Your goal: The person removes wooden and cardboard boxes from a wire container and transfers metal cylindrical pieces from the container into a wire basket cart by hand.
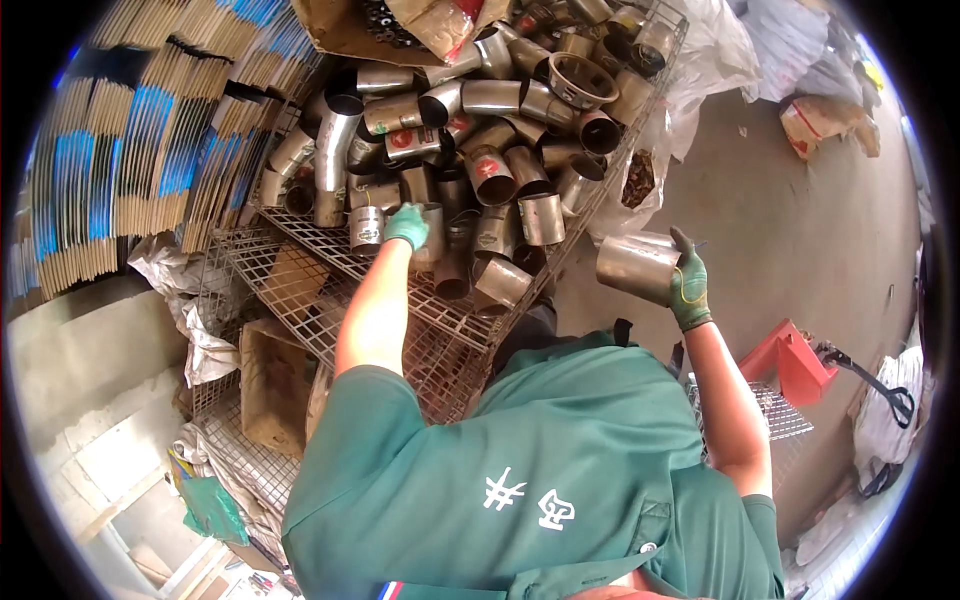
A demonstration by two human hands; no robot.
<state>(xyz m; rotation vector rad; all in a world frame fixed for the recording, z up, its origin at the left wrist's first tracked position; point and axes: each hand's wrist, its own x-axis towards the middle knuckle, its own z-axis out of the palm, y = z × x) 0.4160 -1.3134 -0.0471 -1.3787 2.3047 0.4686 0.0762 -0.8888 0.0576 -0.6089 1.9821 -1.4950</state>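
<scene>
My right hand, in a green glove, grips a short, wide metal pipe piece by its right end, held up beside the wire basket. The piece lies roughly sideways, with its bare silvery side showing. On the left, my gloved left hand is at the near edge of a heap of metal pipe pieces. Its fingers are curled at a metal pipe piece that stands in the heap; part of that piece is behind the glove. Just left of this hand is a labelled pipe piece.
A wire basket bears the heap, with an open cardboard box of small dark parts at its far side. Stacked sheets stand at left. Plastic bags hang at right, and a red bin stands near my right forearm.
</scene>
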